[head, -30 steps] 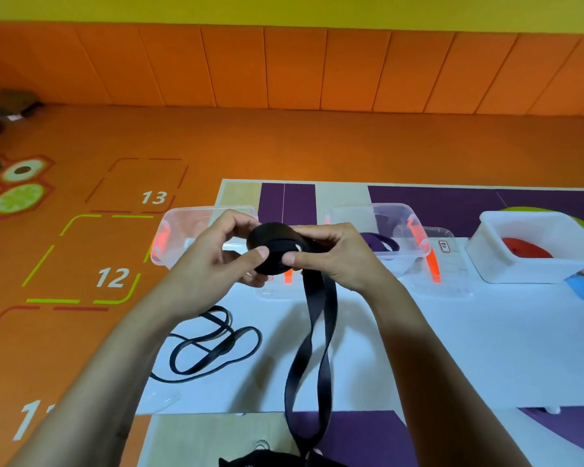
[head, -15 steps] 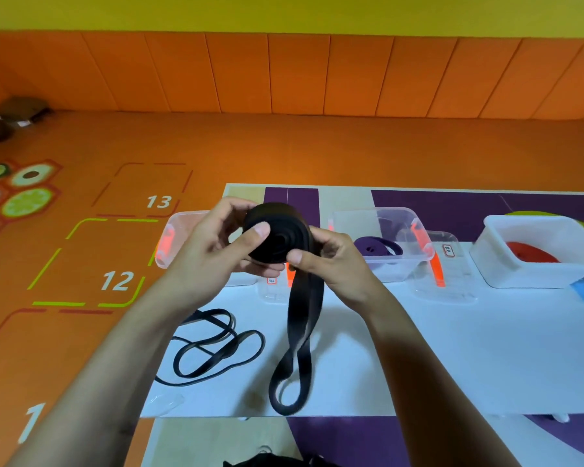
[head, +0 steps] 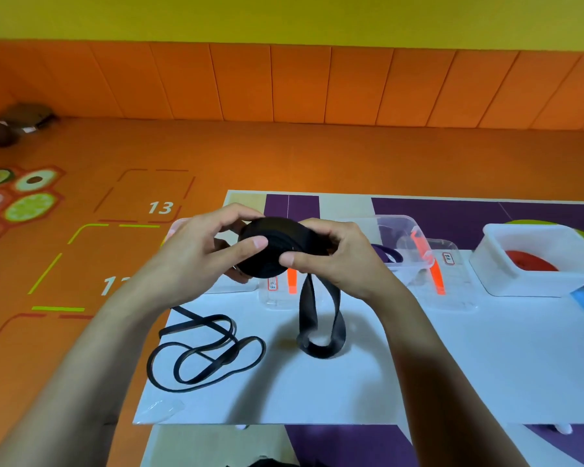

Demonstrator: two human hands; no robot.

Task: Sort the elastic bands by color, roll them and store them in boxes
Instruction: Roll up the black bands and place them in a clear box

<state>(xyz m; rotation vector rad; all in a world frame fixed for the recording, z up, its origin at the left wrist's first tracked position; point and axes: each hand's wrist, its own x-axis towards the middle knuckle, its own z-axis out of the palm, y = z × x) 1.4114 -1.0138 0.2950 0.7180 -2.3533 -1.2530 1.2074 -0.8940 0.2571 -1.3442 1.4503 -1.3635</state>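
The white board (head: 469,365) lay bare across its near-right part, open to a hand from the near edge. Along the far edge, clear boxes (head: 415,251) and a white box (head: 506,278) stood in the way. Near the left edge sprawled a thin black band (head: 230,357), and the wide black band (head: 305,311) hung down mid-board.

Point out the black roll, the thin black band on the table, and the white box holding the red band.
black roll (head: 270,247), head view, its coiled face.
thin black band (head: 232,356), head view, where its loops cross.
white box (head: 526,283), head view, its front wall.
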